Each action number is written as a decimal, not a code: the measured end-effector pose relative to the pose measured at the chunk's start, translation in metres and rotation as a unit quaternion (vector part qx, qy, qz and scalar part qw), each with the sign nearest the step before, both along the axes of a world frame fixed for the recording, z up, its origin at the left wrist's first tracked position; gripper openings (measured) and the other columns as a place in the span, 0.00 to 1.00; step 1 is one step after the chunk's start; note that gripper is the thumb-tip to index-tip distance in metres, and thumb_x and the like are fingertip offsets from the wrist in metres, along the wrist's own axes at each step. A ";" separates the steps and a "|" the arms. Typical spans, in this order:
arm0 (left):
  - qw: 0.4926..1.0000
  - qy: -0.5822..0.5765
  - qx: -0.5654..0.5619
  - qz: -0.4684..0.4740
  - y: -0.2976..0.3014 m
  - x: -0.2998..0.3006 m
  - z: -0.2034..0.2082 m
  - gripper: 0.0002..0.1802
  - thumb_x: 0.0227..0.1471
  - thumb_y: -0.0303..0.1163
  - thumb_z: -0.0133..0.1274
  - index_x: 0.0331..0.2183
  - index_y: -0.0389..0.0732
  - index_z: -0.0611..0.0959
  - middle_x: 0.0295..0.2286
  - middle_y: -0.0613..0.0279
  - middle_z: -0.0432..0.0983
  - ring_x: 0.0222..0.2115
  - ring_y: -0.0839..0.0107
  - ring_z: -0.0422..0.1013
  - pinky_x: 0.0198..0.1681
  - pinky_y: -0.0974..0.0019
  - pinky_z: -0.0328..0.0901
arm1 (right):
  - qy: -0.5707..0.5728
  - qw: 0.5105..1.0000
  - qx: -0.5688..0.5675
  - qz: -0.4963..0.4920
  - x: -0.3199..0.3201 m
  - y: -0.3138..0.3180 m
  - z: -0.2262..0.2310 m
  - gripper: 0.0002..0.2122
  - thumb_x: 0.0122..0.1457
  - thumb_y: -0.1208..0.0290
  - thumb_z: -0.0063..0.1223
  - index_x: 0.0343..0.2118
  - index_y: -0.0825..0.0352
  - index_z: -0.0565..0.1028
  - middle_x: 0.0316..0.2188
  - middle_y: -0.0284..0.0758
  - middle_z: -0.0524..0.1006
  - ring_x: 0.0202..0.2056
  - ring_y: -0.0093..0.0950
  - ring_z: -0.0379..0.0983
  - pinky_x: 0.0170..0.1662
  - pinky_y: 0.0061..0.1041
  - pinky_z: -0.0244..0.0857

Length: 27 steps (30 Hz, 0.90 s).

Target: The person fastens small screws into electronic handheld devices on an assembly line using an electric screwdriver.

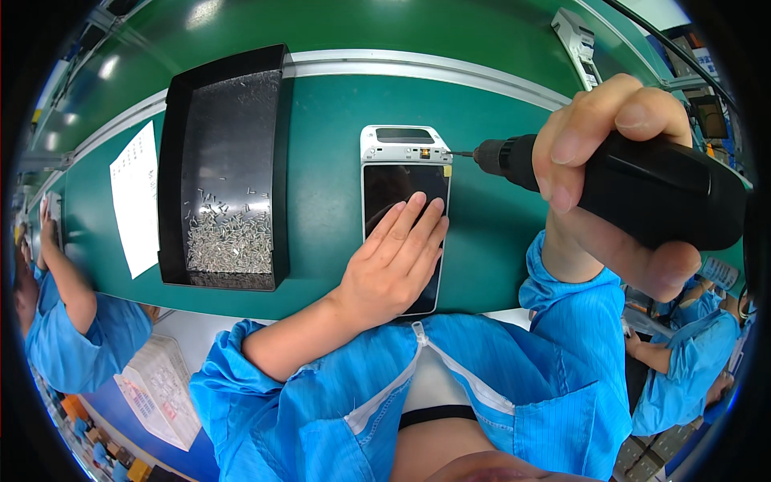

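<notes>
A white handheld device (371, 150) with a large dark screen lies flat on the green table in front of me. My left hand (391, 269) rests on its screen, fingers stretched out and side by side. Above the table, my right hand (598, 161) is wrapped round a black electric screwdriver (654, 189). The driver points left, and its thin bit reaches the upper right edge of the device, beside a small gold-coloured part (426, 153). Whether a screw sits at the bit's tip is too small to tell.
A black tray (281, 169) with many small metal screws (230, 243) stands left of the device. Beyond it lies a white paper sheet (135, 201). A white device (577, 44) is at the far right, past a metal rail (385, 63). People in blue work on both sides.
</notes>
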<state>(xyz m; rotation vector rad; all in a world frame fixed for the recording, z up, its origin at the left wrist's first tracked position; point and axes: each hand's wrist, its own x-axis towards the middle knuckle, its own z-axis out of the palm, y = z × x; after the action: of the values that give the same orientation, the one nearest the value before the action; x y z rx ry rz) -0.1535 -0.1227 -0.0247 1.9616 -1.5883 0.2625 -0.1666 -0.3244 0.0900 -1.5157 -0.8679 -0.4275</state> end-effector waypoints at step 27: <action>0.970 0.190 -0.034 0.146 -0.042 0.052 0.028 0.11 0.35 0.25 0.57 0.29 0.39 0.79 0.29 0.61 0.75 0.35 0.64 0.69 0.41 0.66 0.59 | 0.007 0.970 0.075 -0.232 -0.046 -0.021 0.034 0.10 0.60 0.67 0.32 0.38 0.68 0.60 0.23 0.46 0.68 0.14 0.34 0.66 0.14 0.28 0.63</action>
<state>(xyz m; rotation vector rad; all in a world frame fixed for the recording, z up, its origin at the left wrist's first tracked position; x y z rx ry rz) -0.1011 -0.1647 0.0030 2.0421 -1.0375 0.0482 -0.2125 -0.3458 0.1237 -1.5727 -0.4495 -0.8031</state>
